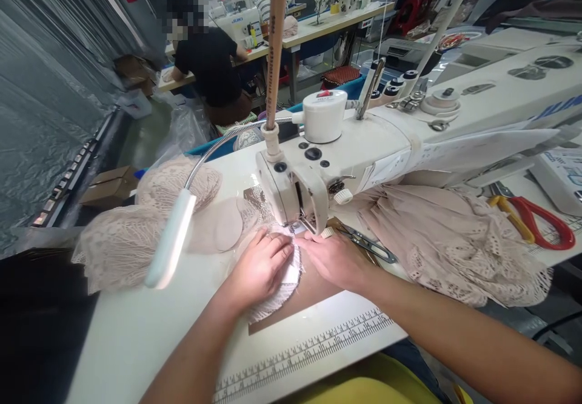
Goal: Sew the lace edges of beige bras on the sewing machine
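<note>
Two-handed, head view: pressing lace piece [269, 308] on tabletop [130, 331] at sewing machine [279, 185] with flattened left hand [264, 264] and with right hand [331, 257] at its edge, impossible to tell if pinching; likely light, soft, snag-prone, best held by rim.

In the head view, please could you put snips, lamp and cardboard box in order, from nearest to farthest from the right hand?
From the right hand:
1. Snips: just beside it, on its right.
2. Lamp: to the left, past the left hand.
3. Cardboard box: farther left, beyond the lamp.
</note>
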Tool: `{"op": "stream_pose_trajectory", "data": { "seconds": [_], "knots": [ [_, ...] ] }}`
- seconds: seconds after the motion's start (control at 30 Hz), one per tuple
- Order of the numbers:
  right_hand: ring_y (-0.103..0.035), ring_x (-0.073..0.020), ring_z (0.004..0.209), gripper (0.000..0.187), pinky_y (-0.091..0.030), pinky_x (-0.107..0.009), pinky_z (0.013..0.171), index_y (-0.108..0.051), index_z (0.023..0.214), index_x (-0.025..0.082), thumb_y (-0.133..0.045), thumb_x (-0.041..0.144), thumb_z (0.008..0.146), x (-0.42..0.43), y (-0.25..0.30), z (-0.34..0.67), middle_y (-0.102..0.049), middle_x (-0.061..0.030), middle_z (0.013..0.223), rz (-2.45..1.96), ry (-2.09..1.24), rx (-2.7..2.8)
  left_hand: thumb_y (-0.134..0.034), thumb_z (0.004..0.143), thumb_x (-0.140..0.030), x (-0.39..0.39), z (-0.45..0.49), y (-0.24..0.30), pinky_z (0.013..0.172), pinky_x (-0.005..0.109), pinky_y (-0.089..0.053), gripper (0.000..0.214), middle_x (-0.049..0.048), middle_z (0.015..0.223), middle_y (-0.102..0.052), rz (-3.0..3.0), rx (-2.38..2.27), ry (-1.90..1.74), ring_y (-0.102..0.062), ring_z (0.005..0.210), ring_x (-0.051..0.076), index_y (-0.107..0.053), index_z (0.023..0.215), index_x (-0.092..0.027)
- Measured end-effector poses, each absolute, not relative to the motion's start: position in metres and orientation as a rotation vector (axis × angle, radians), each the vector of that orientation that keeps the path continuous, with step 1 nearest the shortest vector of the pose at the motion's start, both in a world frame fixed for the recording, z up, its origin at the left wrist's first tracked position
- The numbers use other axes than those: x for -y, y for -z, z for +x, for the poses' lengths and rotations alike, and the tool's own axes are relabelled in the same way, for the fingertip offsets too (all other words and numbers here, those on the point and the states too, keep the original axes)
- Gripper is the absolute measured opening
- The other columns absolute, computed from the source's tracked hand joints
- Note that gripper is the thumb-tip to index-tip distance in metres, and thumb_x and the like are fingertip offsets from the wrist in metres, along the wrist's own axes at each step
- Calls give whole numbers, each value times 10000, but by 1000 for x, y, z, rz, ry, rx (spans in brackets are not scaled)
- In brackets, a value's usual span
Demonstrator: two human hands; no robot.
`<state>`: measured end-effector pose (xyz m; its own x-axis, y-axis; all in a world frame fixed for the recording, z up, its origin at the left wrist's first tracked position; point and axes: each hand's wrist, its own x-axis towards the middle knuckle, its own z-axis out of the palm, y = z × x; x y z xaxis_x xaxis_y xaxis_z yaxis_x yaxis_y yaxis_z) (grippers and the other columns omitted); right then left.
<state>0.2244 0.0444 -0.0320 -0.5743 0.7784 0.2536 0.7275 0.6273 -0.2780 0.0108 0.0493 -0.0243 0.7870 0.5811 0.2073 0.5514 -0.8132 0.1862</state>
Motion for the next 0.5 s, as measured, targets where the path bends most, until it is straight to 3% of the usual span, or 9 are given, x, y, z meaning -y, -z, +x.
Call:
{"op": "stream_pose_trajectory", "data": {
  "seconds": [0.23, 0.5],
  "knots": [
    [-455, -146, 667, 238, -281, -276, 561, -654, 940, 164, -426, 120, 889, -44, 29, 223, -570, -40, 757, -1213, -166, 2559, -435, 861, -111, -50, 12, 25, 978, 523, -375, 382, 134, 1234, -590, 2857, -908, -401, -547, 1035, 255, -547, 1224, -147],
    [-491, -155, 682, 306, -310, -277, 568, -648, 1078, 146, -437, 81, 867, -44, 31, 219, -644, -58, 866, -1277, -166, 2518, -425, 870, -120, -50, 14, 29, 936, 507, -415, 396, 148, 1273, -562, 2832, -995, -399, -533, 1020, 271, -527, 1253, -120]
  ]
}}
